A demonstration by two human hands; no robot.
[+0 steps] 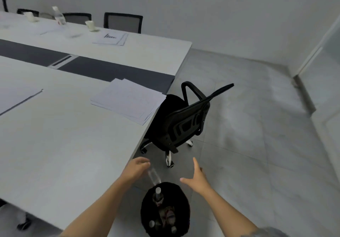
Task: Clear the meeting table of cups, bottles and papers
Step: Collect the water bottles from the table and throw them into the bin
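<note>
Bin [147,211]: lower centre, held bottles [158,194].
Left hand [137,168]: by blurred bottle [154,177]; grip unclear.
Right hand [197,178]: fingers spread, empty.
Chair [184,124]: stood against table [73,144] edge.

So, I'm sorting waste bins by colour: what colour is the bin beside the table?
The bin is black; head view.

Smooth, matt pale table [55,144] with a darker matt strip [110,71] down its middle; thin white paper sheets [127,100]; clear, glossy plastic bottle [153,177]; matt black bin [147,209]; hard black plastic chair [185,124]; grey mesh cloth on a far chair [122,23]; smooth, faintly shiny grey floor tiles [257,144].
</note>
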